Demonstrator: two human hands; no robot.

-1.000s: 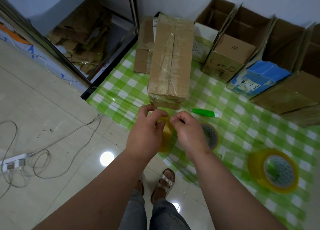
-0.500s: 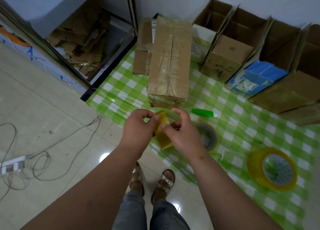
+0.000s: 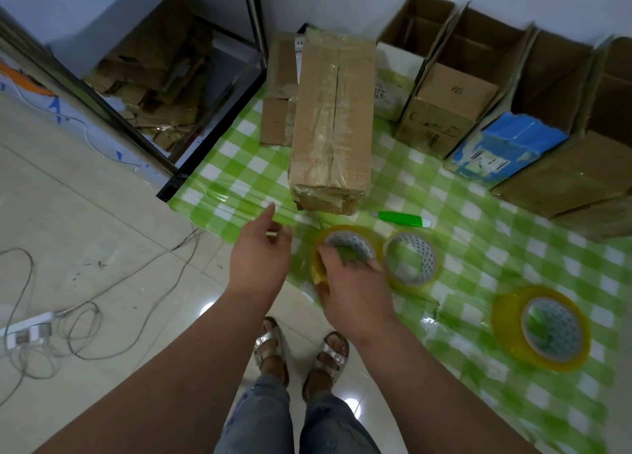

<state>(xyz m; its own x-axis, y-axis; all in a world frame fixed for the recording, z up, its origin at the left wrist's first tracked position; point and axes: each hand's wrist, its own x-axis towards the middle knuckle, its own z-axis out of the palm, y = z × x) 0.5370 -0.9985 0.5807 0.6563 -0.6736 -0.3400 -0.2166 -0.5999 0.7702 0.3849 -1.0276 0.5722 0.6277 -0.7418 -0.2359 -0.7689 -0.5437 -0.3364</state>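
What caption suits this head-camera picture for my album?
At a green checked table, a person grips a roll of yellow tape beside a second roll, a taped carton ahead.

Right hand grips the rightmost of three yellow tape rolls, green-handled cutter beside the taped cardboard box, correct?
No. The head view shows the right hand gripping the leftmost yellow tape roll; the green-handled cutter does lie beside the taped cardboard box.

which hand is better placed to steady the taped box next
Left. The left hand is already close to the taped box at its near corner, while the right hand grips the tape roll.
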